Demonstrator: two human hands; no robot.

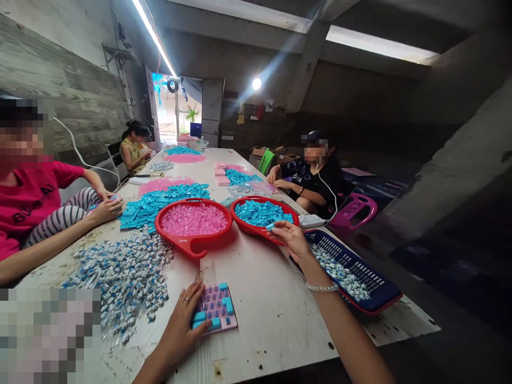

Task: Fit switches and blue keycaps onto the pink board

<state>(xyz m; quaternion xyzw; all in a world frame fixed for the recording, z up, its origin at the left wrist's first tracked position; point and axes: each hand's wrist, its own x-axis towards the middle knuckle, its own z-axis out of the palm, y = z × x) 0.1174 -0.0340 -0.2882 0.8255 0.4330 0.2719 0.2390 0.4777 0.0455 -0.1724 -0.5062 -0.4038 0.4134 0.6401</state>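
My left hand [184, 314] lies spread along the left side of a small pink keypad [232, 323]. Its fingers stretch toward the far corner, and the thumb rests on the near row. Clear-pink keycaps fill the keypad's middle, with several blue keycaps around them; one switch at the near right corner looks uncapped. Over the near rim of a red basin [296, 217], my right hand [295, 241] pinches a blue keycap [270, 227] between thumb and fingertips. Long blue keycaps [256, 211] fill that basin.
Another red basin [193, 253] holds clear-pink keycaps. Small switches are heaped [124, 277] at the left and lie in a navy basket [384, 290] at the right edge. Blue keycaps [160, 205] are piled behind. One person sits left, one right, one far back.
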